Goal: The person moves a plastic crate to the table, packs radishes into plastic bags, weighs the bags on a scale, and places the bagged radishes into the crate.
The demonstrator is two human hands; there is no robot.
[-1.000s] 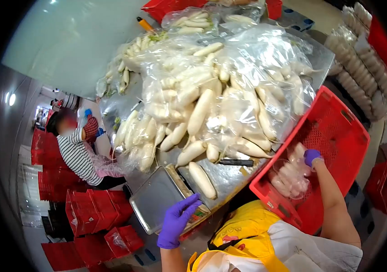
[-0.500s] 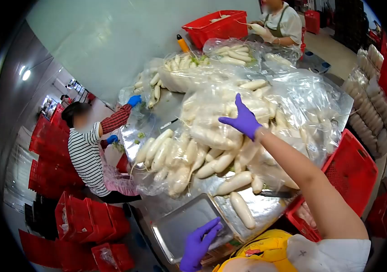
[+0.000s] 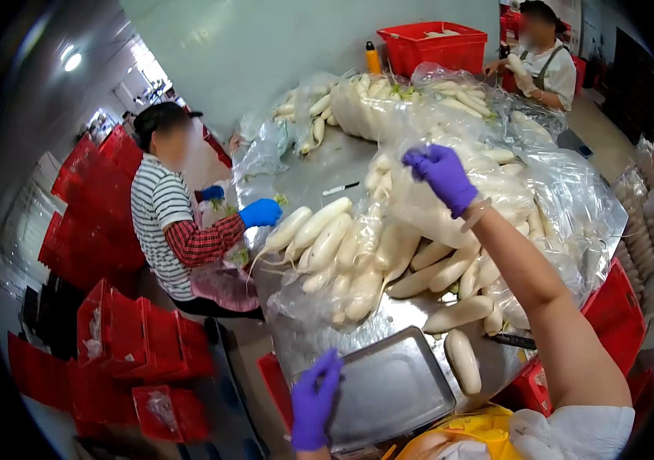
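My right hand point(image 3: 442, 175), in a purple glove, is closed on the upper part of a clear plastic bag point(image 3: 419, 207) raised over the pile of white radishes point(image 3: 327, 238). My left hand point(image 3: 314, 399), also gloved in purple, hovers at the left edge of a grey metal tray point(image 3: 388, 387) with its fingers apart and nothing in them. Right of the tray lies a single white radish point(image 3: 462, 362), and above it another radish point(image 3: 458, 314). A dark-handled tool point(image 3: 512, 340) rests beside them.
A co-worker in a striped shirt point(image 3: 162, 192) and blue gloves stands at the left. Another person point(image 3: 549, 73) holds a radish at the back right. Red crates point(image 3: 143, 337) are stacked at lower left; one red crate point(image 3: 434, 54) stands behind the pile. A marker point(image 3: 340, 188) lies on the table.
My right hand has left the red crate, reached over the pile and closed on a bag, lifting it. My left hand stays by the tray. The view has swung, showing the back person.
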